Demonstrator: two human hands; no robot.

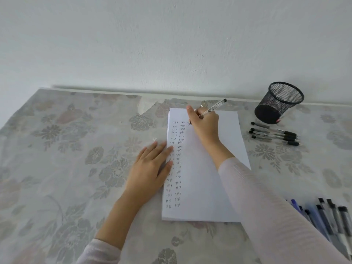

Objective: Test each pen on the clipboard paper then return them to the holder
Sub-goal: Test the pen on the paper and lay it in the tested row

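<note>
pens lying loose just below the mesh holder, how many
4, side by side on the tablecloth right of the paper. Separate from the one in the right hand and the bottom-right pile.

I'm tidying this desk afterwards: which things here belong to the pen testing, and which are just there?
Part of the job:
- paper, rows of "test" written on it
- pen in the right hand
- left hand steadying the sheet
- mesh holder
- four capped pens beside it
- pile of pens at lower right

Just there:
- floral tablecloth
- wall
</note>
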